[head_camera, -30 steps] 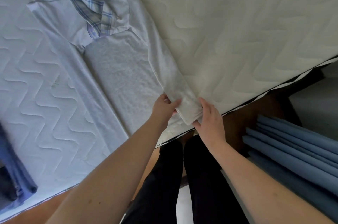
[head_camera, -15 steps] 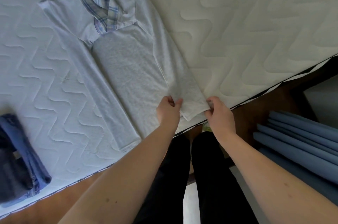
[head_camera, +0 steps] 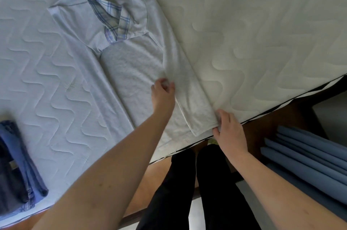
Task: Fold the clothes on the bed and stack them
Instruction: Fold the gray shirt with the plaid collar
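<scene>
**Folding the pale shirt at the edge of the bed**

The pale shirt [head_camera: 135,72] lay flat on the bed [head_camera: 253,28], with its checked collar [head_camera: 112,21] at the far end and its bottom hem close to the bed's near edge. Both long sides were already folded in, so the shirt made a long, narrow strip.

The left hand [head_camera: 163,94] was on the cloth where the right-side flap met the middle. Its fingers were curled and seemed to pinch a little bit of cloth. The right hand [head_camera: 228,128] pinched the bottom corner of the same flap, right at the edge of the bed.

The shirt looked soft, thin and light. It would bend anywhere and would not hold a shape by itself. It could slide a bit on the smooth quilted cover. It would not break, but it could wrinkle or come unfolded if pulled from one spot only. I think the best places to hold it were the two bottom corners, one in each hand, so the hem could be lifted and laid up toward the collar in one even fold.

A pile of dark blue folded clothes [head_camera: 16,169] sat well apart on the left of the bed. The folded shirt would likely go there.
</scene>
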The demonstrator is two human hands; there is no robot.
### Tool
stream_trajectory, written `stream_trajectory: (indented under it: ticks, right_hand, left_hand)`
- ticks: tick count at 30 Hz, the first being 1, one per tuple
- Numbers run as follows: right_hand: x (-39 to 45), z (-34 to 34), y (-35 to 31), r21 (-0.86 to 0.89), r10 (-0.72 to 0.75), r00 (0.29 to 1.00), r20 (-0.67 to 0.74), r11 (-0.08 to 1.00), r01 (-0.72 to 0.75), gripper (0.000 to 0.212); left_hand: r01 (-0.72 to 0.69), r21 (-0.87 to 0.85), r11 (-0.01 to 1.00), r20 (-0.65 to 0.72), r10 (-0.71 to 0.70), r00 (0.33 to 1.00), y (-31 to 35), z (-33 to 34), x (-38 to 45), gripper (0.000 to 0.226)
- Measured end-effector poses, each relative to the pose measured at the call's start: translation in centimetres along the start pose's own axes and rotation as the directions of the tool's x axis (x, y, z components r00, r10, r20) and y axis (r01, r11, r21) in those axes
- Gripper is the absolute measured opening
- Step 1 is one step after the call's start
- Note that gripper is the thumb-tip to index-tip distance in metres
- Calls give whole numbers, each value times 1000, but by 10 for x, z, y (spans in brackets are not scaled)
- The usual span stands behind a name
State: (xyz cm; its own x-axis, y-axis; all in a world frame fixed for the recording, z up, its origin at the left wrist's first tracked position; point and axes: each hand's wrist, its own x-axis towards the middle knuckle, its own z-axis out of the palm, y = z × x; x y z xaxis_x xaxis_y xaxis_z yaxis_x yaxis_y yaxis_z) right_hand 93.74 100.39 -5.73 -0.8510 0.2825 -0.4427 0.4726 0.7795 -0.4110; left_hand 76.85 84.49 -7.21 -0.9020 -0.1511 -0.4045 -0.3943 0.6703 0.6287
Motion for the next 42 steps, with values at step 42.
stream_trajectory:
  ticks: [42]
  right_hand:
    - [130, -28, -103, 176, 15, 999, -52, 984, -5, 47]
  left_hand:
    - [161, -326, 931, 36, -158, 987, 47, -57, 160, 8]
